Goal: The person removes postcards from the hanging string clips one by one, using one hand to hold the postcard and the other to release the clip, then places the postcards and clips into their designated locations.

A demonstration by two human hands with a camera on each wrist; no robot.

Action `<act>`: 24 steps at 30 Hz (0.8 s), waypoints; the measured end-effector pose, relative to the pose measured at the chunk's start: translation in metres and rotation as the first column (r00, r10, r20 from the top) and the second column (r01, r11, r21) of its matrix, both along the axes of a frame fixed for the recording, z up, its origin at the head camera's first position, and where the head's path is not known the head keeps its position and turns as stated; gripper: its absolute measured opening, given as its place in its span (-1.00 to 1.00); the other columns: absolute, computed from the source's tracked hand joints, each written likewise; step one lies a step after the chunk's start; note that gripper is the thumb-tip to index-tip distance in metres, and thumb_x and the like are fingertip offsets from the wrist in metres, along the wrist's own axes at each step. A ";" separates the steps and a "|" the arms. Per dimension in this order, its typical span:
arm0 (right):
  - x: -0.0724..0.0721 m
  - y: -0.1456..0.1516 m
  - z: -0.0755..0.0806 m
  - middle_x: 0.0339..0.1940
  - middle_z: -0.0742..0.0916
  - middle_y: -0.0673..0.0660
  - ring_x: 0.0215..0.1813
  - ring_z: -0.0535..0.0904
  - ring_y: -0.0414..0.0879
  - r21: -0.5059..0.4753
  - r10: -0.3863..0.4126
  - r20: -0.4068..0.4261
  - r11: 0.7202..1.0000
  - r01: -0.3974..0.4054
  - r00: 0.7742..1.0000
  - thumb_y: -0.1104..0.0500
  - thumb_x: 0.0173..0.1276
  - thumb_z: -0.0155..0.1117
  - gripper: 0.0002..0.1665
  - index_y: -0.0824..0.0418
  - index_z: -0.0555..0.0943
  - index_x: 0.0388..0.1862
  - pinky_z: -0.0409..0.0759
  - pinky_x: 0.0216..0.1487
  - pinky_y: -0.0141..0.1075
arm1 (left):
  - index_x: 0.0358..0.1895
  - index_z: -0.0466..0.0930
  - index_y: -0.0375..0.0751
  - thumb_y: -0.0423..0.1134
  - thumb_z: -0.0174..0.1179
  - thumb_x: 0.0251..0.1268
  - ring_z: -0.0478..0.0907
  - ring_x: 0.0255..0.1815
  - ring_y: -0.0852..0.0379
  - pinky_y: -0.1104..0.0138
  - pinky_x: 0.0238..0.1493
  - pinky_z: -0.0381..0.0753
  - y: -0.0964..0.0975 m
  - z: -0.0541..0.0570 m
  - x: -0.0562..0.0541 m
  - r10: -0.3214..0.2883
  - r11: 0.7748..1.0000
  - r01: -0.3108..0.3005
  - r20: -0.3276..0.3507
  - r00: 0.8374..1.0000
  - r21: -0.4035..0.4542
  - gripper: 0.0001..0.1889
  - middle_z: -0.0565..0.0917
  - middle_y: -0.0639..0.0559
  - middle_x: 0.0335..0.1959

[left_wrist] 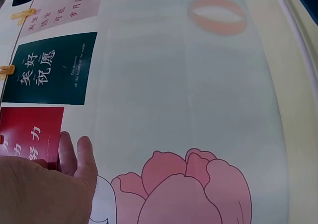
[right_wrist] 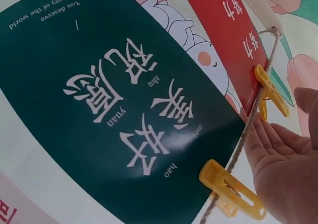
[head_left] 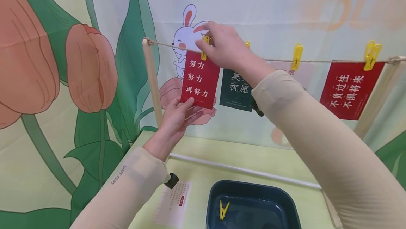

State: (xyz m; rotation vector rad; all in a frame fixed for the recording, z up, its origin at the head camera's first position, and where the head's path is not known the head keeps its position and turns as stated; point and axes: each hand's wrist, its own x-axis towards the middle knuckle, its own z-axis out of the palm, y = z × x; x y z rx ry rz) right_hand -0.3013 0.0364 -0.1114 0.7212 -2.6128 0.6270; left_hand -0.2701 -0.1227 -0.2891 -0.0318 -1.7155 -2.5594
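Observation:
A red card (head_left: 200,84) with white characters hangs from the twine, under a yellow clothespin (head_left: 204,53) at its top edge. My left hand (head_left: 177,114) pinches the card's lower edge, thumb in front and fingers behind. In the left wrist view, two fingertips (left_wrist: 85,152) show past that edge. Around the clothespin's handles is my right hand (head_left: 226,44). The right wrist view shows its thumb and fingers spread apart, with the yellow clothespin (right_wrist: 271,92) between them and clamped on the twine and card. A dark green card (head_left: 236,93) hangs just to the right.
Farther right hang a pale pink card (head_left: 301,75) and another red card (head_left: 352,90), each under a yellow clothespin. Wooden posts (head_left: 152,81) hold the twine. Below, a dark blue tray (head_left: 253,185) contains one yellow clothespin (head_left: 223,210). A printed sheet (head_left: 172,204) lies beside it.

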 end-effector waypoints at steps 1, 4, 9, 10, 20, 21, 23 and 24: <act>0.000 0.001 0.000 0.39 0.66 0.20 0.28 0.65 -0.01 -0.003 0.007 -0.002 1.000 -0.007 1.000 -0.06 0.66 0.21 -0.27 0.16 0.31 0.66 0.69 0.30 -0.23 | 0.44 0.38 -0.10 -0.14 0.28 0.57 0.73 0.24 -0.03 0.18 0.18 0.76 0.000 0.000 0.000 0.000 1.000 0.000 0.000 1.000 0.000 -0.50 0.61 -0.06 0.35; -0.001 0.002 0.000 0.39 0.67 0.20 0.29 0.68 0.00 -0.006 0.025 -0.008 1.000 -0.025 1.000 -0.03 0.67 0.20 -0.31 0.18 0.36 0.63 0.69 0.30 -0.23 | 0.45 0.37 -0.09 -0.13 0.30 0.56 0.72 0.25 -0.03 0.16 0.21 0.75 0.001 -0.001 0.000 0.000 1.000 0.000 0.008 1.000 -0.003 -0.48 0.60 -0.06 0.35; -0.003 0.004 -0.002 0.35 0.69 0.22 0.28 0.67 0.03 -0.002 0.031 -0.014 1.000 -0.031 0.999 0.00 0.67 0.20 -0.36 0.23 0.42 0.59 0.69 0.31 -0.21 | 0.46 0.35 -0.07 -0.12 0.30 0.56 0.71 0.26 -0.03 0.12 0.24 0.73 0.001 -0.003 0.001 0.006 1.000 -0.005 0.019 1.000 -0.018 -0.46 0.59 -0.05 0.36; -0.004 0.005 -0.002 0.34 0.69 0.23 0.28 0.67 0.03 -0.007 0.033 -0.014 0.999 -0.033 0.999 0.01 0.67 0.20 -0.37 0.24 0.43 0.58 0.68 0.32 -0.20 | 0.46 0.35 -0.07 -0.11 0.30 0.56 0.71 0.25 -0.03 0.11 0.25 0.72 0.001 -0.003 0.001 0.005 1.000 -0.005 0.019 1.000 -0.020 -0.47 0.59 -0.05 0.36; -0.005 0.004 -0.005 0.32 0.72 0.20 0.27 0.70 -0.01 -0.052 0.049 -0.027 0.997 -0.050 0.998 0.04 0.66 0.24 -0.40 0.25 0.47 0.55 0.68 0.32 -0.23 | 0.45 0.35 -0.07 -0.12 0.29 0.57 0.72 0.25 -0.04 0.09 0.26 0.71 0.001 -0.006 0.001 -0.014 1.000 0.014 0.007 1.000 -0.027 -0.48 0.60 -0.06 0.35; -0.005 0.004 -0.005 0.32 0.72 0.20 0.27 0.70 -0.02 -0.058 0.051 -0.029 0.997 -0.052 0.998 0.04 0.66 0.24 -0.39 0.23 0.47 0.56 0.68 0.32 -0.23 | 0.46 0.35 -0.07 -0.12 0.29 0.57 0.72 0.25 -0.04 0.10 0.26 0.71 0.001 -0.006 0.000 -0.012 1.000 0.013 0.008 1.000 -0.026 -0.48 0.60 -0.06 0.35; -0.004 0.005 -0.006 0.30 0.73 0.19 0.26 0.70 -0.03 -0.075 0.054 -0.035 0.996 -0.057 0.998 0.04 0.66 0.24 -0.39 0.19 0.46 0.57 0.68 0.31 -0.24 | 0.46 0.36 -0.07 -0.13 0.29 0.57 0.72 0.25 -0.04 0.11 0.25 0.72 0.001 -0.006 0.000 -0.010 1.000 0.010 0.008 1.000 -0.022 -0.48 0.60 -0.06 0.35; -0.004 0.005 -0.007 0.29 0.73 0.18 0.26 0.70 -0.04 -0.082 0.054 -0.039 0.995 -0.057 0.998 0.04 0.66 0.24 -0.39 0.18 0.45 0.58 0.68 0.31 -0.25 | 0.46 0.37 -0.08 -0.13 0.29 0.57 0.72 0.25 -0.04 0.11 0.25 0.72 0.002 -0.005 0.000 -0.009 1.000 0.009 0.007 1.000 -0.020 -0.48 0.60 -0.06 0.35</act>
